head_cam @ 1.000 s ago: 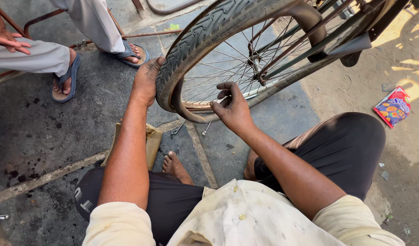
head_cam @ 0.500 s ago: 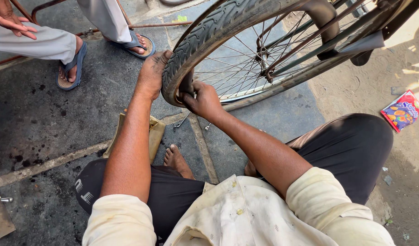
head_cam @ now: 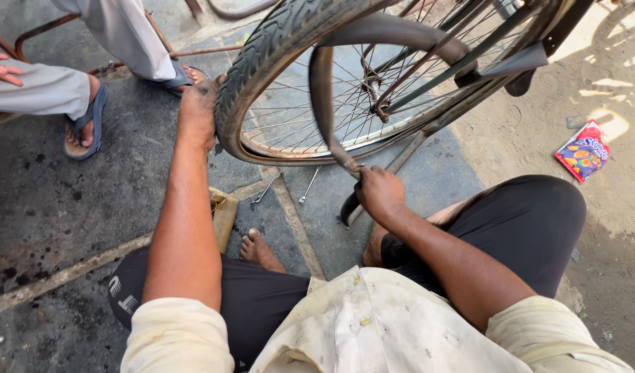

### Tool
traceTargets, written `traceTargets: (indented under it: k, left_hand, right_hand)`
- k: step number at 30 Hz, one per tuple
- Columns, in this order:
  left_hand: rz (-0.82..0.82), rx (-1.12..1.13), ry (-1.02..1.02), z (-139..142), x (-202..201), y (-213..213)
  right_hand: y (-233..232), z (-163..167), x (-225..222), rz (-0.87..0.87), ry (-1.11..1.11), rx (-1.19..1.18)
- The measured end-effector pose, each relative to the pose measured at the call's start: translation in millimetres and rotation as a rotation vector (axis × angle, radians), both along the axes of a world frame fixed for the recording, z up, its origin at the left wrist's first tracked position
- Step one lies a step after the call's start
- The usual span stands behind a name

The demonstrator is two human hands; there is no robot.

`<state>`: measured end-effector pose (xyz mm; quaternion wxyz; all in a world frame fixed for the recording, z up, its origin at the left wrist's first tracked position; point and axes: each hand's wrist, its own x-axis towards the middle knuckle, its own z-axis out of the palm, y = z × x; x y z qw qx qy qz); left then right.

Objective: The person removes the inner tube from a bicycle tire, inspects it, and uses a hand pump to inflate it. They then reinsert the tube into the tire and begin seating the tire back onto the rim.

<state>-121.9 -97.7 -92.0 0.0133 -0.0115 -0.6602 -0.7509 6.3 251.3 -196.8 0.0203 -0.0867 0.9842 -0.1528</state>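
A bicycle wheel with a black tyre (head_cam: 262, 52) and thin spokes stands in front of me. My left hand (head_cam: 198, 110) grips the tyre's outer left side. My right hand (head_cam: 378, 193) is closed around a dark rubber inner tube (head_cam: 321, 90) that loops out of the tyre and hangs down toward the ground. The tube arches over the spokes to the bicycle frame (head_cam: 462, 90). I squat on the ground in black trousers, one bare foot (head_cam: 261, 250) showing.
Two thin metal tyre levers (head_cam: 266, 188) lie on the grey paving under the wheel. A wooden block (head_cam: 223, 214) sits by my left arm. Another person's sandalled feet (head_cam: 82, 128) stand at upper left. A colourful wrapper (head_cam: 583, 150) lies on sand at right.
My right hand has moved from inside the rim down and toward me, drawing the inner tube out of the tyre. My left hand stays on the tyre.
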Motion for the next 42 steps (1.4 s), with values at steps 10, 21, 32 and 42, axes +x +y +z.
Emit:
traceTargets:
  k: [10, 21, 32, 42]
  left_hand:
    - [0.352, -0.744, 0.144, 1, 112, 79]
    - [-0.144, 0.206, -0.523, -42, 118, 117]
    - [0.122, -0.710, -0.195, 50, 119, 90]
    - [0.076, -1.326, -0.408, 117, 135, -4]
  right_hand:
    - [-26, 20, 5, 0.105, -0.200, -0.383]
    - [-28, 49, 19, 0.713, -0.208, -0.479]
    - [201, 94, -137, -0.227, 0.233, 0.471]
    - [250, 90, -152, -0.572, 0.773, -0.339]
